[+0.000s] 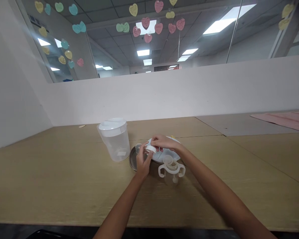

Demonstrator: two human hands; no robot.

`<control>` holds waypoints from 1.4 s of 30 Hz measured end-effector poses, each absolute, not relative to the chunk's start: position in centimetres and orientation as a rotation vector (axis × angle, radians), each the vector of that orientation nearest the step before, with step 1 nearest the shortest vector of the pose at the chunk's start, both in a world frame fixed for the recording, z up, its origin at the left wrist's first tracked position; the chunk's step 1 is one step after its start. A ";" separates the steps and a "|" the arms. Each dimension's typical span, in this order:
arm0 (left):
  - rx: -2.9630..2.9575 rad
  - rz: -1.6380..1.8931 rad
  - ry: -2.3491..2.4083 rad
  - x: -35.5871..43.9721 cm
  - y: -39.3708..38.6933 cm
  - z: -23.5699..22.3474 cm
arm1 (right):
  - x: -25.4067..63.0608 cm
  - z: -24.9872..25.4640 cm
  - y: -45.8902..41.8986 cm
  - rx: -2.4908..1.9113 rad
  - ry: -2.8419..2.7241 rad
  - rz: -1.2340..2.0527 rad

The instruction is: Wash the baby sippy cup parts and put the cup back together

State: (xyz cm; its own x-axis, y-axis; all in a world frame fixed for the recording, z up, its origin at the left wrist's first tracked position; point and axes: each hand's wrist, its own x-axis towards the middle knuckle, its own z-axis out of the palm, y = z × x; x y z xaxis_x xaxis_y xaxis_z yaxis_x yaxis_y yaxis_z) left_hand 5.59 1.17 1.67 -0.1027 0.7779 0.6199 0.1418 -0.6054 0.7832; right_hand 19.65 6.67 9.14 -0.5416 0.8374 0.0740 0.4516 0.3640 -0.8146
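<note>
In my left hand point(143, 161) is a white bottle collar ring point(151, 149), gripped between thumb and fingers. My right hand point(162, 142) is curled over the top of this ring, fingertips pinched together; whatever they hold is too small to make out. A baby bottle point(171, 174) with two white side handles stands upright just in front of the hands, its mouth uncovered. Behind the hands lies a pale round plate point(167, 155), partly covered by the right hand. Under the left hand is a dark round metal tray point(133, 159), with a small clear cap point(138, 147) at its back.
A clear plastic pitcher point(116, 142) with a white lid stands left of the hands. A pink cloth point(286, 119) lies on a grey mat point(226, 124) at the back right. The wooden table point(64, 179) ends at a white wall point(144, 101) under a window.
</note>
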 end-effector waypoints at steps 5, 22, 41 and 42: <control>1.643 1.747 1.089 6.1 1.6 1.4 | 19.1 9.6 6.1 -1.095 -2.106 0.839; 1.707 1.871 1.114 7.1 1.6 2.3 | 18.3 9.9 6.2 -1.046 -1.568 1.018; 1.996 1.687 0.898 6.3 -0.8 1.2 | 22.9 15.2 0.9 -1.167 -2.182 0.353; 2.063 1.634 0.886 6.4 -0.9 1.1 | 23.4 15.5 0.6 -1.170 -2.197 0.401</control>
